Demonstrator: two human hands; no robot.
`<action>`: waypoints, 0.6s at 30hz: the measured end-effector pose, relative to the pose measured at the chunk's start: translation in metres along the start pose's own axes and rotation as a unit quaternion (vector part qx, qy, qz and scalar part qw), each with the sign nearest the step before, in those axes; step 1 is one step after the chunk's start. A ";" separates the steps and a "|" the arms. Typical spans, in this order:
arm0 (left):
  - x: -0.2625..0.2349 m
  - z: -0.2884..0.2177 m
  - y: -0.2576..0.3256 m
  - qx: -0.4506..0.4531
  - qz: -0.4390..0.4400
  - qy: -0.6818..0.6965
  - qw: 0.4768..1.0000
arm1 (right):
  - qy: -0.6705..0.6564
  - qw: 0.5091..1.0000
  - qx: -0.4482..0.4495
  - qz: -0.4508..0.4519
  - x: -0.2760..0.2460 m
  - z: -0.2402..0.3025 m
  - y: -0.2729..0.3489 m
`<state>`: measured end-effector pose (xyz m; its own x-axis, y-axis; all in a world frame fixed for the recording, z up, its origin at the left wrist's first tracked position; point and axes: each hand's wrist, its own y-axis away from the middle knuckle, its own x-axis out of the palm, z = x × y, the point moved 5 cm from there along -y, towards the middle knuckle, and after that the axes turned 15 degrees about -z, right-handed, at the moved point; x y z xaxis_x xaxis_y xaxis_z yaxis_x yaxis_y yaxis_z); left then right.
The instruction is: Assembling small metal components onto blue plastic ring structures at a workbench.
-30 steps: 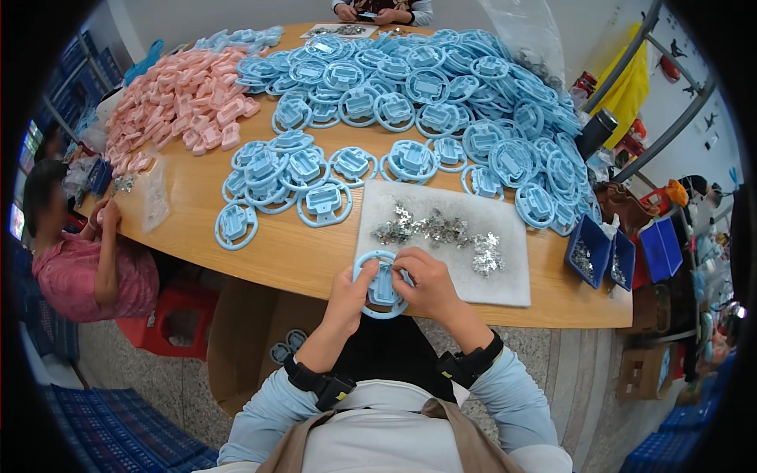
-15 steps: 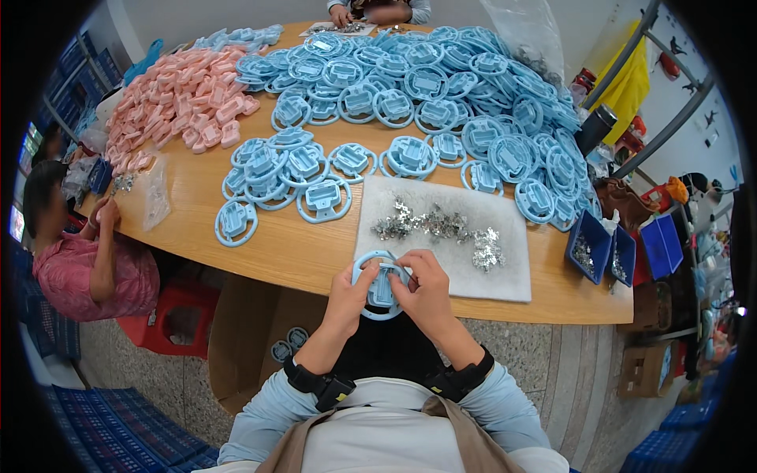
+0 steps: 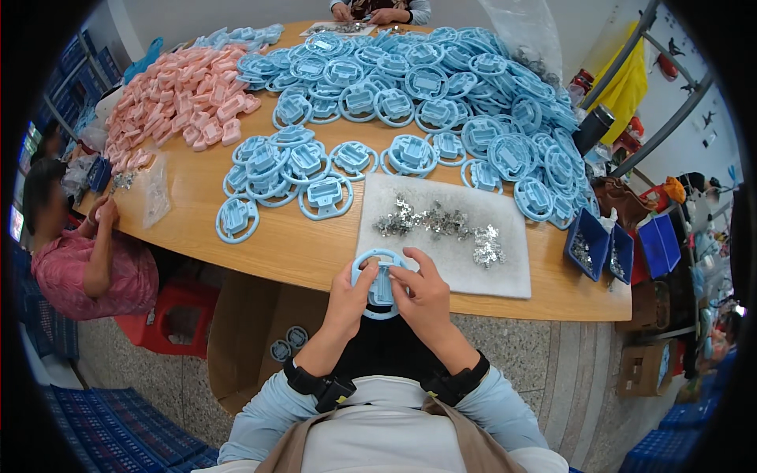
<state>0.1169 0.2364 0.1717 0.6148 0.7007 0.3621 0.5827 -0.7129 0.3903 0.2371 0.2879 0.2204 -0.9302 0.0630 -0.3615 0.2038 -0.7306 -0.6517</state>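
In front of the tabletop (image 3: 292, 246) and white pad (image 3: 501, 280), the left hand (image 3: 347, 296) grasps a blue ring (image 3: 380, 290); the right hand (image 3: 426, 296) thumbs its middle, grip unclear. A firm left hold should best steady any pressing. Metal bits (image 3: 439, 226) lie on the pad.

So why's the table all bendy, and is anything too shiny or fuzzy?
In the head view, the wide lens probably adds to the bend in the table; the head view also shows bright glints on the metal bits, while the blue ring looks fairly clear, its finest details too small to tell.
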 end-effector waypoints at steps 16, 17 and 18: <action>-0.017 -0.012 0.012 -0.018 0.023 -0.041 0.999 | -0.171 0.924 0.329 0.099 0.023 -0.020 0.002; -0.024 -0.014 0.013 -0.038 0.030 -0.054 0.997 | -0.166 0.930 0.313 0.098 0.024 -0.014 0.001; -0.032 -0.014 0.013 -0.060 0.038 -0.042 0.997 | -0.161 0.936 0.298 0.098 0.025 -0.006 0.000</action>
<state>0.0970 0.2056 0.1773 0.7007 0.6355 0.3242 0.4670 -0.7521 0.4650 0.2154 0.2934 0.2071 -0.9561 -0.2504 -0.1520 0.2633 -0.9621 -0.0716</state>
